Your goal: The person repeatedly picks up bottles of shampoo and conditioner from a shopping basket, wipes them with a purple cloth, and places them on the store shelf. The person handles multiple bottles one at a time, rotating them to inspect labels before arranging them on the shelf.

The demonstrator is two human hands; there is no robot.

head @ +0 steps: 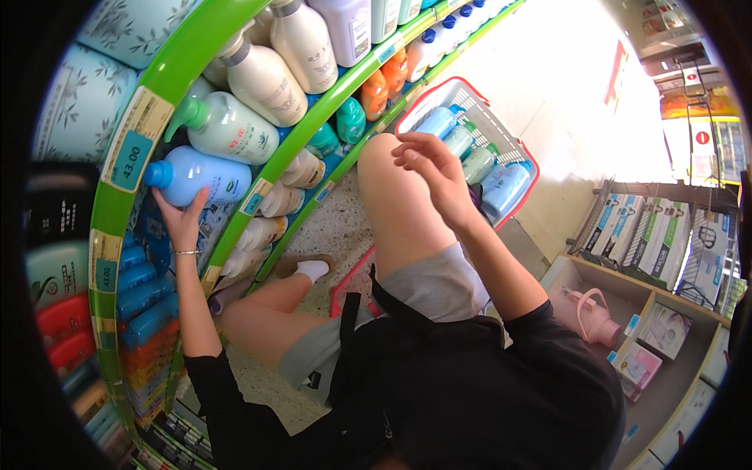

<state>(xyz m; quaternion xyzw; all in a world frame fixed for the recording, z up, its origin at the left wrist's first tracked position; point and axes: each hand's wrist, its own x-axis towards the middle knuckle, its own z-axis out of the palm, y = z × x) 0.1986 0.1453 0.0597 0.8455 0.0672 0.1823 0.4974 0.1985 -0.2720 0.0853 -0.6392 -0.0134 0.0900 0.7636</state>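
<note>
My left hand [181, 220] is at the shelf on the left, its thumb and fingers around a light blue plastic bottle [211, 179] with a blue cap. Beside that bottle stands a pale green pump bottle [235, 129]. Over my raised knee, my right hand [435, 170] hangs with loosely bent fingers and nothing in it. Just beyond it, on the floor, is a grey plastic shopping basket [499, 126] with a red rim. Inside lie several bottles, among them a blue bottle [504, 187] and a green-capped bottle [480, 161].
Green-edged shelf rails [329, 114] with price tags run along my left. White pump bottles [267, 82] and orange bottles [376, 94] stand on them. Right of me is a wooden shelf unit [646, 294] with a pink jug [587, 317]. A pink plastic edge [351, 282] shows below my legs.
</note>
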